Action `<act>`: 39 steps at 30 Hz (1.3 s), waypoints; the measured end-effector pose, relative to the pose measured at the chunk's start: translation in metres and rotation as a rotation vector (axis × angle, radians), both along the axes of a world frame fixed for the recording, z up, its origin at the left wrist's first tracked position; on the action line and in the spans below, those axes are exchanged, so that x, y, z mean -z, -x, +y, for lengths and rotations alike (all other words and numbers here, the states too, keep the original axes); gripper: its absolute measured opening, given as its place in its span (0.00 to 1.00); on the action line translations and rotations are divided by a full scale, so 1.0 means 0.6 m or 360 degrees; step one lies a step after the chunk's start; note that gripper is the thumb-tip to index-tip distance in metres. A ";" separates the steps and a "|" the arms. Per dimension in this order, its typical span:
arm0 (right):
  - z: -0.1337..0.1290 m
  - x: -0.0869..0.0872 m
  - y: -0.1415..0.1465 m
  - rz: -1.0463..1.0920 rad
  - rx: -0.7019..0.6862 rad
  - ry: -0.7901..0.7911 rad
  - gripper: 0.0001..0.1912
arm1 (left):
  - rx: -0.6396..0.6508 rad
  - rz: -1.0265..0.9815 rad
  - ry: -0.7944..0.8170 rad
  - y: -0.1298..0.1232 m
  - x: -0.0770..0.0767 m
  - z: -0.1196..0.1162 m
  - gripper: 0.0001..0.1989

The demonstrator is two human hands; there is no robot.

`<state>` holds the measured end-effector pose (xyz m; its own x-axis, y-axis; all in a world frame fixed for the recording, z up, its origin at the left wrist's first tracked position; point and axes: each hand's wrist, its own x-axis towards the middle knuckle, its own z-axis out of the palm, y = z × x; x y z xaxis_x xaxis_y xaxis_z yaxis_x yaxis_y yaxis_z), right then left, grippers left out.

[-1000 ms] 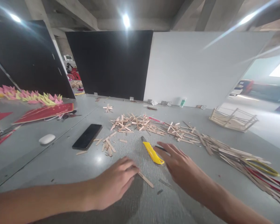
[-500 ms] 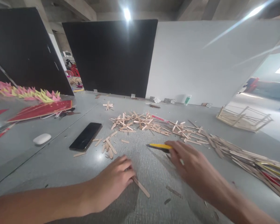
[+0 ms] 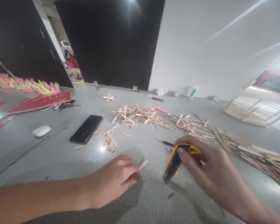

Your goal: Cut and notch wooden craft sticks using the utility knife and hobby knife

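Note:
My left hand [image 3: 118, 177] rests low on the grey table with curled fingers. A flat wooden craft stick [image 3: 143, 165] shows just past its fingertips, its lower end hidden by them. My right hand [image 3: 205, 171] is closed around a yellow-and-black hand tool [image 3: 174, 165], thumb on its side; the tool tilts, grey end down, close above the tabletop. I cannot make out its exact kind. Behind it, a slim dark piece [image 3: 168, 143] reaches out from beside the right fingers. Ahead of both hands is a loose pile of craft sticks [image 3: 144, 115].
A black phone [image 3: 86, 128] and a white case [image 3: 41, 131] lie on the left. More sticks [image 3: 110, 140] sit near the phone, and a long bundle of strips [image 3: 242, 146] runs along the right. Upright panels [image 3: 109, 43] border the back, with a wooden frame [image 3: 254, 112] at far right.
My right hand has turned and raised the yellow-and-black tool from flat to tilted. The stick at my left hand, earlier pointing toward me, now points away to the upper right.

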<state>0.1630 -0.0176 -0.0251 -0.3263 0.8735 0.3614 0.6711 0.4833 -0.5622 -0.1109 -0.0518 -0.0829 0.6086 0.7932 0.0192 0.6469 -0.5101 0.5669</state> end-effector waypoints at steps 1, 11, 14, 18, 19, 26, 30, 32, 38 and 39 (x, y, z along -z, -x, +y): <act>-0.002 -0.001 0.002 0.0023 -0.0005 0.0059 0.08 | -0.0046 -0.0046 0.0027 0.002 -0.002 0.001 0.06; -0.001 -0.002 0.003 -0.0160 -0.0133 0.0323 0.20 | 0.0227 -0.0087 -0.0062 0.026 -0.025 0.043 0.22; 0.005 0.002 0.001 -0.0161 -0.0075 0.0378 0.18 | 0.0308 -0.0024 -0.0115 0.026 -0.016 0.042 0.22; 0.008 0.009 0.001 -0.0170 -0.0098 0.0583 0.18 | 0.0318 -0.0003 -0.0067 0.024 -0.010 0.041 0.21; 0.009 0.011 0.000 -0.0212 -0.0124 0.0593 0.18 | 0.0323 -0.0018 -0.0056 0.024 -0.009 0.040 0.22; 0.010 0.030 -0.027 -0.0423 -0.0441 0.0927 0.14 | 0.0258 -0.0060 -0.0118 0.017 0.000 0.032 0.33; 0.003 0.032 -0.020 -0.0550 -0.0450 0.1238 0.21 | 0.0250 -0.0017 -0.0084 0.013 0.003 0.024 0.33; 0.000 0.034 -0.011 -0.0294 -0.0538 0.1296 0.19 | 0.0244 -0.0007 -0.0050 0.011 0.004 0.022 0.35; -0.008 0.056 0.004 0.0167 -0.0534 0.1339 0.17 | 0.0248 0.0106 -0.0030 0.005 -0.002 0.017 0.33; -0.009 0.060 0.006 0.0198 -0.0524 0.1363 0.16 | 0.0252 0.0122 -0.0032 0.004 -0.004 0.017 0.32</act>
<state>0.1596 -0.0230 -0.0612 -0.6076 0.7288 -0.3158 0.4847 0.0253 -0.8743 -0.1133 -0.0417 -0.0807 0.7264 0.6871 -0.0171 0.5983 -0.6199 0.5077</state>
